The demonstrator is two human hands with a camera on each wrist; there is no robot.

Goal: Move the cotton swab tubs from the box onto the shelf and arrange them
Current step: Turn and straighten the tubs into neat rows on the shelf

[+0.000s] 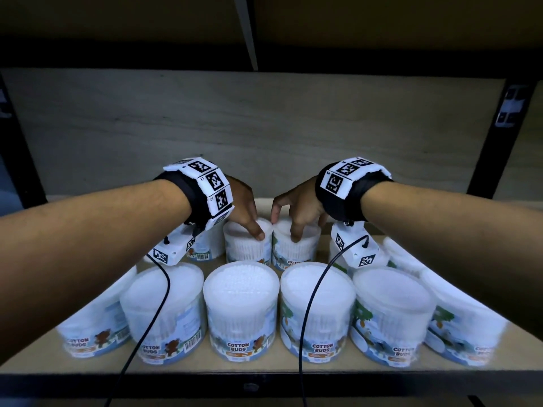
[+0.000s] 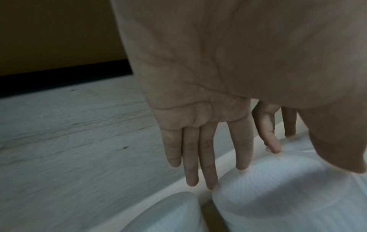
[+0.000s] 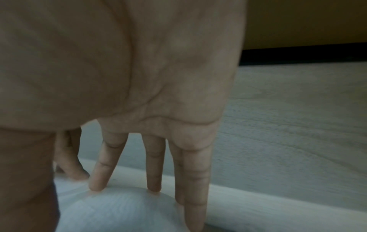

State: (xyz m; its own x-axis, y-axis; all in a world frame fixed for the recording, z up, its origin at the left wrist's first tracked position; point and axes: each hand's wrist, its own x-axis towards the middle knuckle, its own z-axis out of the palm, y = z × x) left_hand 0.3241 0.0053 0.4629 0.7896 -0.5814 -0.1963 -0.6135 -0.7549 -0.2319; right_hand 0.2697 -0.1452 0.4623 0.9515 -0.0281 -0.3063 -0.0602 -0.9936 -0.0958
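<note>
Clear plastic cotton swab tubs stand in two rows on the wooden shelf [image 1: 264, 366], a front row [image 1: 241, 309] labelled "COTTON BUDS" and a back row behind it. Both hands reach over the front row to two neighbouring back tubs that touch each other. The left hand [image 1: 244, 205] rests straight fingers [image 2: 208, 157] down over the far rim of the left back tub [image 1: 248, 245], thumb on its lid. The right hand [image 1: 296, 207] does likewise on the right back tub [image 1: 296, 248], fingers [image 3: 154, 164] spread and straight. The hands are close together, almost meeting.
</note>
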